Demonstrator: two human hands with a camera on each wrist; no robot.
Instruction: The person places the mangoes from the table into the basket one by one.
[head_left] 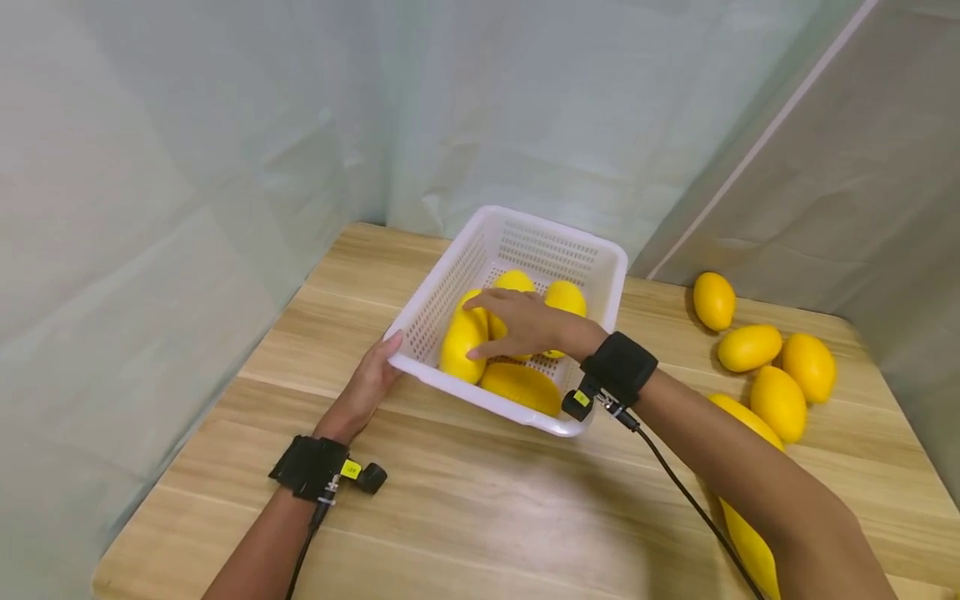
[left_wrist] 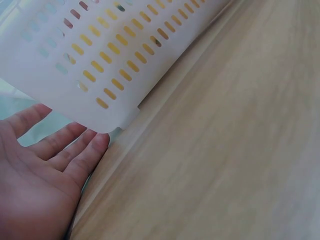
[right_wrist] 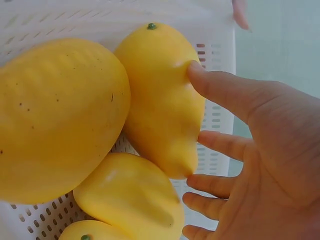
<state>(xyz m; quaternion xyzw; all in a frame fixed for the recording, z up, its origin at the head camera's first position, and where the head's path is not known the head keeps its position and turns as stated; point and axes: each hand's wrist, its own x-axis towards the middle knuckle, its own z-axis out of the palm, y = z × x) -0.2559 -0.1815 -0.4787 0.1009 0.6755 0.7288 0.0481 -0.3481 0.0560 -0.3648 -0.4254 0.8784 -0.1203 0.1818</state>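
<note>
A white perforated basket [head_left: 551, 250] stands on the table with several yellow fruits inside. At its near left corner, my left hand [head_left: 370, 379] touches the rim; in the left wrist view its fingers [left_wrist: 92, 150] extend along the corner's outer side. Inside the basket, my right hand [head_left: 521, 321] spans a long yellow mango [head_left: 459, 346] by the left wall. The right wrist view has the thumb and nearly straight fingertips right at the mango's side. A larger, dark-speckled yellow fruit [head_left: 521, 388] lies by the front wall. Farther back are more yellow fruits [head_left: 565, 297], partly hidden by my right hand.
Several yellow fruits [head_left: 750, 347] lie on the wooden table [head_left: 450, 517] to the right. Longer yellow fruit [head_left: 750, 533] sits partly behind my right forearm. Pale curtains [head_left: 525, 108] surround the table's back and sides. A black cable [head_left: 690, 500] trails from each wrist camera.
</note>
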